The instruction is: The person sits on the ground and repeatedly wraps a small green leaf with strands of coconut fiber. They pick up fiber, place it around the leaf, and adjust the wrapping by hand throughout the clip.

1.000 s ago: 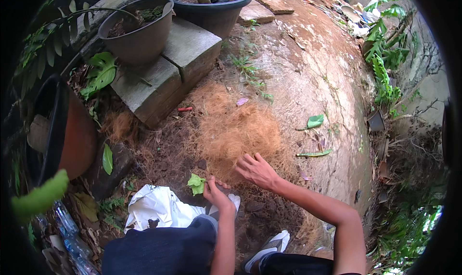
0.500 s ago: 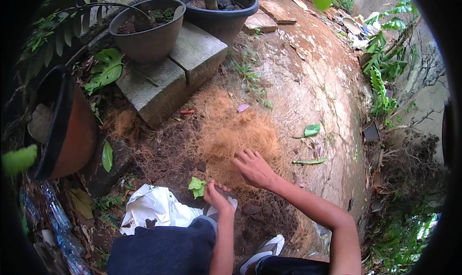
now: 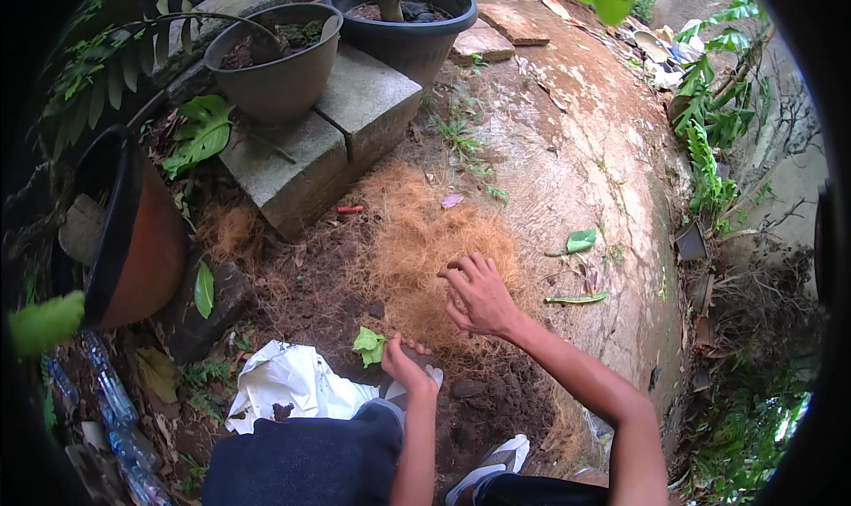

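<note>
My left hand (image 3: 409,365) is low in the middle, by my shoe, its fingers closed beside a small light-green leafy plant (image 3: 369,347). The leaves stick out to the left of the fingers; the stem is hidden by the hand. My right hand (image 3: 486,300) hovers at the right part of a loose mat of orange-brown fibre (image 3: 412,240). Its fingers are bent and spread apart, the thumb away from them, and I see nothing held. Dark soil (image 3: 332,298) lies left of the fibre and below it.
A crumpled white plastic sack (image 3: 297,386) lies left of my left hand. Concrete blocks (image 3: 288,165) carry a grey plant pot (image 3: 277,85); a bigger dark pot (image 3: 403,32) stands behind. An orange-and-black pot (image 3: 142,249) leans at the left. Loose leaves (image 3: 581,240) lie on the pale ground.
My right hand has shifted slightly to the right over the fibre, its fingers now more curled and the thumb spread. My left hand stays by the leafy plant. The view has shifted a little.
</note>
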`<move>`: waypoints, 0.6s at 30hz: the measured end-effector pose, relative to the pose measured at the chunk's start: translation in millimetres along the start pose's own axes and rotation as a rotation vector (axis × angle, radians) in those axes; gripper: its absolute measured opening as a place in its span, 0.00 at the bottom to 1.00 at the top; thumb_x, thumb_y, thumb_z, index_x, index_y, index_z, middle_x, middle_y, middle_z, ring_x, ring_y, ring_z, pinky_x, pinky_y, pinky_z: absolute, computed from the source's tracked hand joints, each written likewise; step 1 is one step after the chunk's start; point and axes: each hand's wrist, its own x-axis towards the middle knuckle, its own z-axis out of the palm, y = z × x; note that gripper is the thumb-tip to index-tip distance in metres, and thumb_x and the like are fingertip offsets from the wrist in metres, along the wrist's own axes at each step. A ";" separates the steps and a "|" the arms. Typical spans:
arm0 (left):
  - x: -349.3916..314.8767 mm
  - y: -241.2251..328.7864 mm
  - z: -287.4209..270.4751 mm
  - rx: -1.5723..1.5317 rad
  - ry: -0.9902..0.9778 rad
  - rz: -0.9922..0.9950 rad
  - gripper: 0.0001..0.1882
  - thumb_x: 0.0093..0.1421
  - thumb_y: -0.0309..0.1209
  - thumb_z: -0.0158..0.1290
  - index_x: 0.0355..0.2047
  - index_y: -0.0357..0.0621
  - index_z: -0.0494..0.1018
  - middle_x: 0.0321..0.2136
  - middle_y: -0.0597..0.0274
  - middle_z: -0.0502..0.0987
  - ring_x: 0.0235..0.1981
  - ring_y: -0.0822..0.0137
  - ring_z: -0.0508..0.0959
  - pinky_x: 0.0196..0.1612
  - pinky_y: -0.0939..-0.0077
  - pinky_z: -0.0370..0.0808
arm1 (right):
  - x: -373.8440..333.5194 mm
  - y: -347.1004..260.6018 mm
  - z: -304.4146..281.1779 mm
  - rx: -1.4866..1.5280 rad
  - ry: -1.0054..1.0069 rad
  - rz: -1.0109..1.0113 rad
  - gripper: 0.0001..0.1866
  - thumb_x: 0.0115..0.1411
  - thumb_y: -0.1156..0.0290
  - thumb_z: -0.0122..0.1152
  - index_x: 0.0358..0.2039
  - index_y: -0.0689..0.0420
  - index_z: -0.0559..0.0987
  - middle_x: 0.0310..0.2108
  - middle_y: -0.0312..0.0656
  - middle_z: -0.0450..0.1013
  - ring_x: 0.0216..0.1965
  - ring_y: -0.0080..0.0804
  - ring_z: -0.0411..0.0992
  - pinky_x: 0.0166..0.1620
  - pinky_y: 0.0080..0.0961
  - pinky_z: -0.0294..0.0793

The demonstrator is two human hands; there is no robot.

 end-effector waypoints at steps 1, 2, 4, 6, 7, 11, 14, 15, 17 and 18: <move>-0.1 -1.3 -0.5 -0.001 -0.011 0.002 0.10 0.66 0.36 0.53 0.31 0.49 0.66 0.24 0.68 0.67 0.23 0.71 0.69 0.28 0.72 0.68 | -0.6 -2.4 4.5 0.012 0.093 0.037 0.44 0.54 0.63 0.68 0.71 0.51 0.62 0.59 0.50 0.67 0.61 0.47 0.64 0.59 0.49 0.65; 0.6 -2.8 -1.6 -0.002 -0.022 0.004 0.10 0.66 0.37 0.53 0.31 0.49 0.66 0.24 0.69 0.67 0.23 0.72 0.69 0.28 0.73 0.68 | -0.6 -4.3 9.4 0.024 0.185 0.074 0.43 0.54 0.64 0.68 0.70 0.51 0.63 0.58 0.50 0.67 0.60 0.46 0.64 0.59 0.50 0.65; -0.2 -6.0 0.0 -0.012 -0.067 0.001 0.10 0.66 0.38 0.53 0.32 0.50 0.67 0.25 0.69 0.68 0.24 0.72 0.70 0.28 0.73 0.69 | -0.7 -3.3 16.2 -0.182 0.174 0.005 0.40 0.54 0.67 0.67 0.68 0.52 0.65 0.57 0.49 0.68 0.59 0.46 0.65 0.59 0.50 0.65; -0.8 -7.5 0.1 -0.032 -0.122 0.000 0.10 0.66 0.39 0.53 0.33 0.49 0.67 0.25 0.68 0.69 0.24 0.71 0.71 0.30 0.73 0.70 | 0.9 -1.0 22.9 -0.245 0.056 0.038 0.37 0.53 0.70 0.66 0.65 0.53 0.69 0.55 0.46 0.69 0.57 0.45 0.65 0.57 0.52 0.65; -1.3 -7.9 0.0 -0.053 -0.137 -0.005 0.10 0.66 0.39 0.53 0.33 0.49 0.67 0.26 0.67 0.69 0.25 0.70 0.71 0.30 0.72 0.71 | -0.6 0.7 23.5 -0.202 0.042 0.062 0.33 0.54 0.72 0.65 0.63 0.55 0.72 0.53 0.46 0.70 0.57 0.45 0.66 0.58 0.52 0.65; -0.1 -11.7 -0.2 -0.099 -0.172 -0.013 0.10 0.67 0.38 0.52 0.34 0.48 0.67 0.27 0.65 0.70 0.27 0.69 0.73 0.33 0.71 0.74 | -3.0 12.0 7.9 0.043 0.124 0.174 0.20 0.57 0.77 0.62 0.51 0.60 0.79 0.47 0.47 0.73 0.53 0.43 0.69 0.55 0.49 0.67; 1.1 -14.2 -1.3 -0.101 -0.181 -0.006 0.10 0.67 0.38 0.51 0.34 0.47 0.67 0.28 0.64 0.71 0.27 0.68 0.74 0.33 0.71 0.74 | -3.7 20.7 1.7 0.377 0.396 0.269 0.12 0.60 0.77 0.60 0.45 0.60 0.80 0.44 0.48 0.73 0.48 0.43 0.72 0.51 0.43 0.71; 1.1 -15.4 -3.2 -0.101 -0.181 -0.006 0.10 0.67 0.39 0.51 0.34 0.47 0.67 0.28 0.64 0.71 0.27 0.68 0.74 0.33 0.71 0.75 | -2.6 19.9 -2.3 0.504 0.500 0.301 0.10 0.62 0.76 0.59 0.44 0.61 0.80 0.43 0.49 0.73 0.47 0.43 0.73 0.49 0.42 0.72; 2.4 -18.5 -6.2 -0.096 -0.180 -0.010 0.10 0.67 0.39 0.51 0.34 0.47 0.67 0.28 0.64 0.71 0.27 0.68 0.74 0.32 0.71 0.75 | -1.5 19.9 -11.9 0.493 0.613 0.286 0.09 0.68 0.70 0.60 0.44 0.61 0.80 0.42 0.49 0.74 0.45 0.42 0.74 0.49 0.39 0.75; 1.4 -17.8 -4.3 -0.094 -0.182 -0.011 0.10 0.67 0.39 0.51 0.34 0.47 0.67 0.28 0.64 0.71 0.27 0.68 0.74 0.32 0.71 0.75 | -1.3 18.1 -18.8 0.525 0.649 0.322 0.09 0.69 0.68 0.60 0.44 0.60 0.80 0.42 0.47 0.75 0.46 0.39 0.74 0.50 0.37 0.75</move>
